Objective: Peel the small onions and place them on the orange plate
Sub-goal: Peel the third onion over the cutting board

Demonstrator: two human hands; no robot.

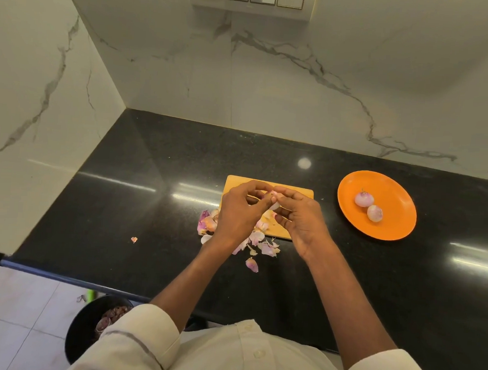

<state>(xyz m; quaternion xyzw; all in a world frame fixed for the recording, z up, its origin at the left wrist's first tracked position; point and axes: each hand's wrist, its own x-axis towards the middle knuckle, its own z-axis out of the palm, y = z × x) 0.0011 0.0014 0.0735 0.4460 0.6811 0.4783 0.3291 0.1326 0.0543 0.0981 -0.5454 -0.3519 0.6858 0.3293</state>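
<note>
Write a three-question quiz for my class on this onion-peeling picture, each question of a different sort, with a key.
1. True or false: the orange plate lies to the left of the wooden cutting board.
2. How many peeled onions lie on the plate? A) one B) two C) four
3. Fill in: both the left hand and the right hand work on one onion above the ____.

Key: 1. false, it lies to the right. 2. B. 3. cutting board, with loose skins piled at its near edge on the black counter.
</note>
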